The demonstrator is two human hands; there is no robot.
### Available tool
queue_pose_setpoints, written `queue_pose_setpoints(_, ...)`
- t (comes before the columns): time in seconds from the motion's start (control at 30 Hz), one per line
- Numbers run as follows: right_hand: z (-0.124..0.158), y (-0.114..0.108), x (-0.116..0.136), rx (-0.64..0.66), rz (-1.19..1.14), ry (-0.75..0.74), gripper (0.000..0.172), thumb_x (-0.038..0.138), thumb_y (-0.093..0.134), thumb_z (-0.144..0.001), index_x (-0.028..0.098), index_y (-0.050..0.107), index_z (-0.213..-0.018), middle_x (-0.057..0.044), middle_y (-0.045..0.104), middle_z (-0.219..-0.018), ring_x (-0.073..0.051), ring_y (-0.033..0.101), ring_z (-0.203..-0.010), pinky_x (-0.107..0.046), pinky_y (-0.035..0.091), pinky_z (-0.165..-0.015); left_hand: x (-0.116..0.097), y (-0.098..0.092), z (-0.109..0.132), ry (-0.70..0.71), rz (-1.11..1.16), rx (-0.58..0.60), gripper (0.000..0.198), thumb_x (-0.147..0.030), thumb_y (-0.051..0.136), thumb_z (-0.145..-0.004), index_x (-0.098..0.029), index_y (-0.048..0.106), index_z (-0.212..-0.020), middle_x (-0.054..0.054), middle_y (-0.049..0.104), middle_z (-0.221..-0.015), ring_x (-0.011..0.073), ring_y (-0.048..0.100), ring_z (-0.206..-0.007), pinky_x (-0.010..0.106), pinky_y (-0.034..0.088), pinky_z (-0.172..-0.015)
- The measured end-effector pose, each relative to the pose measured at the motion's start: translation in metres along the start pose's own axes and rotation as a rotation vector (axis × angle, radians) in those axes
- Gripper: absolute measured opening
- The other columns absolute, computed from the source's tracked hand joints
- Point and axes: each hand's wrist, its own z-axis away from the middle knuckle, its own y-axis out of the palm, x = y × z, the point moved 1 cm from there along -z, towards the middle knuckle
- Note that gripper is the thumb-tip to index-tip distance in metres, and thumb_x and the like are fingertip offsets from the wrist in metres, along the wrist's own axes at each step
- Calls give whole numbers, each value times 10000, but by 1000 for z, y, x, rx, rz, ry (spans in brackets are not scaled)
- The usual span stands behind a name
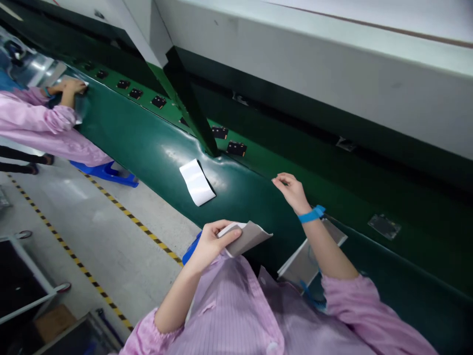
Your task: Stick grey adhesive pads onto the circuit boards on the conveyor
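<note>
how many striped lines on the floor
2: one line beside the cart, the other nearer the bench. More may be hidden.

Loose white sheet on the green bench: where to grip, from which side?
I'd pinch the white sheet by its right long edge, coming from the right. It lies bowed, and the dark band along that edge suggests it sits slightly off the green bench. The right hand is on that side, holding nothing visible.

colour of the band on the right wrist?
Bright blue wristband; shows best in the head view.
</note>
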Motion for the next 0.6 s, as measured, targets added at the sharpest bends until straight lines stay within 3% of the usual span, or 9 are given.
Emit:
queue_pose_setpoints(0.13, -96, 46, -9, 84, 87, -18, 443, 622, 622, -728, 181, 656, -721, -99, 638, -881, -247, 605, -852, -433, 488, -821, -1, -27, -30, -4, 189, -212, 352, -446, 815, -641, -130, 765, -789, 31, 668, -675, 97, 528, -594, 180, 398, -539)
queue_pose_setpoints(0.27, -157, 77, -20, 96, 212, -43, 324, 502, 670, -734, 188, 654, -659, -89, 595, -846, -279, 548, -969, -468, 420, -923, -5, -34, -51, -75, 345, -237, 392, -458, 840, -599, -117, 760, -776, 21, 638, -628, 77, 496, -543, 174, 388, -511)
queue_pose_setpoints(0.43, -188, 91, -41, 72, 339, -46, 248, 427, 678, -750, 186, 675, -692, -98, 540, -935, -302, 470, -1057, -495, 342, -990, -7, -36, -60, -127, 403, -229, 385, -455, 845, -594, -123, 766, -772, 26, 651, -642, 81, 515, -571, 170, 392, -540)
queue_pose_setpoints(0.6, -195, 85, -57, 69, 422, -27, 215, 402, 682, -742, 194, 686, -691, -92, 531, -983, -300, 471, -1026, -514, 322, -992, -10, -36, -62, -158, 358, -207, 377, -461, 829, -619, -127, 769, -781, 33, 656, -659, 89, 513, -587, 176, 382, -544)
